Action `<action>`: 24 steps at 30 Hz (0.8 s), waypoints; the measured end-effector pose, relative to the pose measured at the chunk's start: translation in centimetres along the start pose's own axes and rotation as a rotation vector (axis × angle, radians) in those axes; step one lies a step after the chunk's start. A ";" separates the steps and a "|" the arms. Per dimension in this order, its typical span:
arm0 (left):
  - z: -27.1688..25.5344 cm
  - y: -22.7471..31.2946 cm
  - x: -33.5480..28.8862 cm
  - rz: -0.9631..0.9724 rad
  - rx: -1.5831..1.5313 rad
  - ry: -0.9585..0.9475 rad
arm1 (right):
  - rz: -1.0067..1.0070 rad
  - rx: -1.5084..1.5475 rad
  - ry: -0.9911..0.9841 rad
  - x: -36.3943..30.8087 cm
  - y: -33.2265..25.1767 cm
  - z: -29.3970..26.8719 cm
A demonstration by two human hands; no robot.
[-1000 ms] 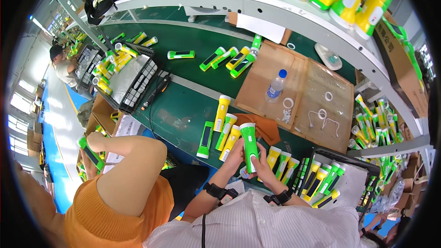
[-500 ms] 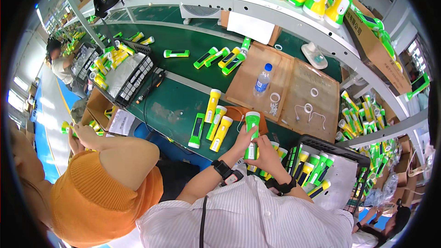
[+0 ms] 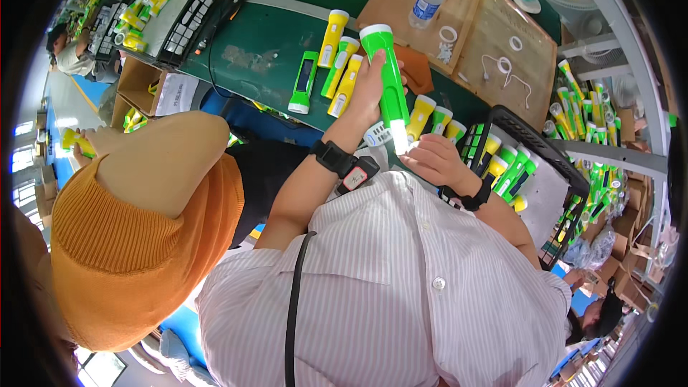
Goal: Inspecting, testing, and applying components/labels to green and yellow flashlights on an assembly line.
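A green flashlight with a white-rimmed head slants across the middle, head away from me. My left hand is closed around its body from the left. At its near end a bright white section sticks out. The bent fingers of my right hand pinch at the tip of that section; the exact contact is partly hidden. To the left of my left hand lie a yellow flashlight, a green one and others on the green table. More flashlight heads show just beyond my right hand.
A black basket with several flashlights stands at the right. A water bottle, white rings and a white cable lie or stand on the brown board. On the left, a person in an orange top sits close to me.
The flashlight has come nearer to me and tilted, its white near end now showing. My right hand has moved from its body to that end. The view has dipped downward.
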State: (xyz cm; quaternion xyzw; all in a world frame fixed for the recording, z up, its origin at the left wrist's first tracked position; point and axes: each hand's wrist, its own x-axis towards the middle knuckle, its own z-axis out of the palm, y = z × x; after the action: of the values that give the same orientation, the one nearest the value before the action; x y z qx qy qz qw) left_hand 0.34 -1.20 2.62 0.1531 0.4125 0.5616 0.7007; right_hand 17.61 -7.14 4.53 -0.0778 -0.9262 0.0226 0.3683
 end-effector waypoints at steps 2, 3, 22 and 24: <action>0.2 0.6 -0.8 0.105 0.014 0.005 | -0.018 -0.059 0.033 -0.8 -0.1 0.0; 0.4 0.8 -1.3 0.060 0.022 0.045 | -0.013 -0.093 0.044 -0.9 -0.3 0.1; -2.0 -0.2 -3.3 -0.087 0.042 0.118 | 1.084 0.335 -0.177 -4.7 16.0 15.6; -2.1 -0.1 -3.4 -0.066 0.034 0.130 | 1.021 0.207 -0.253 -5.5 16.8 17.5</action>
State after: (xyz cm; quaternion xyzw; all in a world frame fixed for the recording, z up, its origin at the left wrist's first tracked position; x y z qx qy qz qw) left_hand -1.30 -4.86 2.66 0.1144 0.4714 0.5400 0.6878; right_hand 11.68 8.82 -13.58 -0.4786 -0.8005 0.2993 0.2015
